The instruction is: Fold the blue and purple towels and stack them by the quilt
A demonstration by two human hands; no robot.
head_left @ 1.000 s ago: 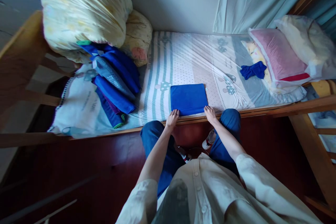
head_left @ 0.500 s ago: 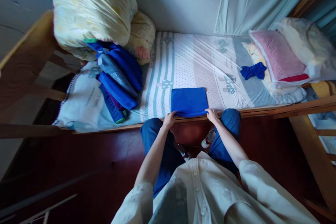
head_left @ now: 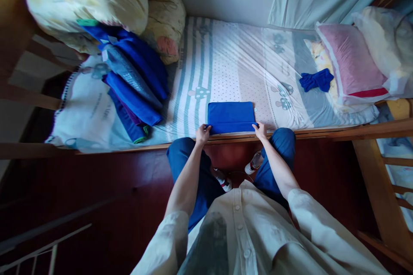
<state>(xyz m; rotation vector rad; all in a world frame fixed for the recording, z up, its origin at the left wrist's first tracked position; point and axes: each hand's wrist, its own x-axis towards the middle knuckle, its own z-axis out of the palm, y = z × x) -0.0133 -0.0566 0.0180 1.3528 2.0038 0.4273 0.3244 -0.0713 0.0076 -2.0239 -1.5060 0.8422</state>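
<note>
A blue folded cloth (head_left: 230, 112) lies flat at the front edge of the bed, a small white tag at its right side. Its near edge is turned up into a narrow band. My left hand (head_left: 203, 134) pinches the left end of that band, and my right hand (head_left: 260, 130) pinches the right end. Both hands are closed on the cloth, level with each other just above the wooden bed rail. What kind of cloth item it is, I cannot tell.
Several rolled blue and grey cloths (head_left: 134, 81) lie on the left of the bed below a bulky yellow bedding bundle (head_left: 93, 0). A crumpled blue cloth (head_left: 316, 80) sits by a pink pillow (head_left: 358, 58) at right. The wooden rail (head_left: 364, 131) runs along the front.
Both hands have moved slightly away from me, turning the cloth's near edge up and over into a flat band. The view has shifted a little.
</note>
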